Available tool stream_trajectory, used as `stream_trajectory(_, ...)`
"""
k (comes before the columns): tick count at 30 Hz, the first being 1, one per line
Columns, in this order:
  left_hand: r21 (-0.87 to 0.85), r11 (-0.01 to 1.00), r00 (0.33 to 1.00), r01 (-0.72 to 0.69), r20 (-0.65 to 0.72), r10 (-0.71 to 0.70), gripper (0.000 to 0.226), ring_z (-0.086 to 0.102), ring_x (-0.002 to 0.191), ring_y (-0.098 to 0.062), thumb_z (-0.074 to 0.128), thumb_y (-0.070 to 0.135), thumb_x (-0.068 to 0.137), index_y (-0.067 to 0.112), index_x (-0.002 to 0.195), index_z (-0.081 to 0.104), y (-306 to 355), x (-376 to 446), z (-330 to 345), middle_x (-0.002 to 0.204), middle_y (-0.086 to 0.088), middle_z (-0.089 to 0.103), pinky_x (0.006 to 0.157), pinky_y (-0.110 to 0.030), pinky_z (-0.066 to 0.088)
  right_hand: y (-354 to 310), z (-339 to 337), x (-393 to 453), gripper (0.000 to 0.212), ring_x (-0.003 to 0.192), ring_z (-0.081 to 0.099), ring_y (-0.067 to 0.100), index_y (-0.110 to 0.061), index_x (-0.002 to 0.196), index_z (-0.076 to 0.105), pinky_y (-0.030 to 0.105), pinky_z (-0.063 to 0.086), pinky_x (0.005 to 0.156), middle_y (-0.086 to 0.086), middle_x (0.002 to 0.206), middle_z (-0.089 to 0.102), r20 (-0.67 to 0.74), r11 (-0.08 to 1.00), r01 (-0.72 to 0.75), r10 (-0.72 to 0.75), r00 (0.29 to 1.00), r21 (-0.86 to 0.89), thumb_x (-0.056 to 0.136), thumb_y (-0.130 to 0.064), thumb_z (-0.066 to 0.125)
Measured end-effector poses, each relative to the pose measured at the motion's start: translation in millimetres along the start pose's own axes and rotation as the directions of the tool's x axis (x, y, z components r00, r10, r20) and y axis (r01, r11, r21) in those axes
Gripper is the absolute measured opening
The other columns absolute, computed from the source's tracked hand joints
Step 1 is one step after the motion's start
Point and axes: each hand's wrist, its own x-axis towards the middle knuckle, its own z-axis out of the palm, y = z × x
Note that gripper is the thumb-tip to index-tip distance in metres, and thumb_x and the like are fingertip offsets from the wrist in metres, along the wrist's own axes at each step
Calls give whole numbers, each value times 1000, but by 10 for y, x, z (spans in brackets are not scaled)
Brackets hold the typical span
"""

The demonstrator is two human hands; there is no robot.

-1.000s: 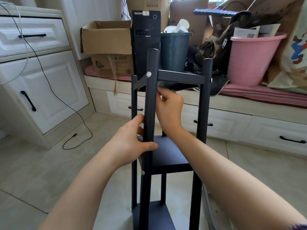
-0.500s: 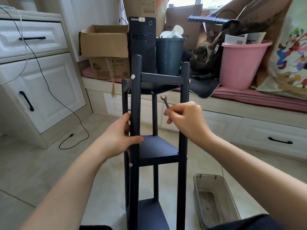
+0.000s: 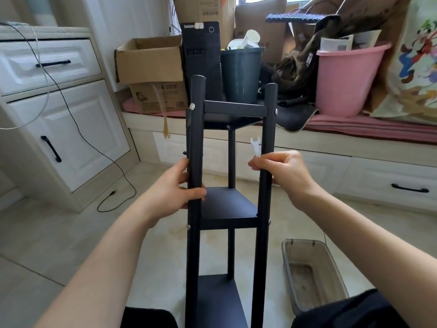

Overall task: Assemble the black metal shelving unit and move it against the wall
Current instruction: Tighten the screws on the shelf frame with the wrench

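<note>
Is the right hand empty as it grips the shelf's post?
No, the right hand pinches a small wrench against the right post.

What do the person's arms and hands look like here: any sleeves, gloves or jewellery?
Both forearms are bare up to the frame edge, with no sleeves in view. The left hand and right hand wear no gloves, and no rings, watch or bracelet show. Dark clothing appears only at the bottom edge.

Tray (image 3: 314, 275) right of shelving unit (image 3: 227, 204) (on floor).
</note>
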Motion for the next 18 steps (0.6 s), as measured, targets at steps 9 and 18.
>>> stream_trajectory(9, -74, 997, 999, -34, -29, 32, 46, 75, 85, -20, 69, 5, 93, 35, 123, 54, -72, 89, 110, 98, -2, 71, 70, -29, 61, 12, 79, -58, 17, 80, 69, 4, -25, 68, 78, 38, 58, 85, -9, 79, 76, -186, 991, 59, -35, 982, 123, 84, -19, 74)
stream_trajectory(18, -107, 994, 999, -17, -35, 14, 41, 76, 85, -20, 69, 3, 92, 35, 115, 56, -101, 160, 192, 93, 4, 72, 67, -27, 61, -29, 27, -84, 20, 89, 68, 12, -29, 65, 79, 49, 55, 92, -11, 81, 72, -215, 989, 109, -85, 973, 102, 83, -19, 75)
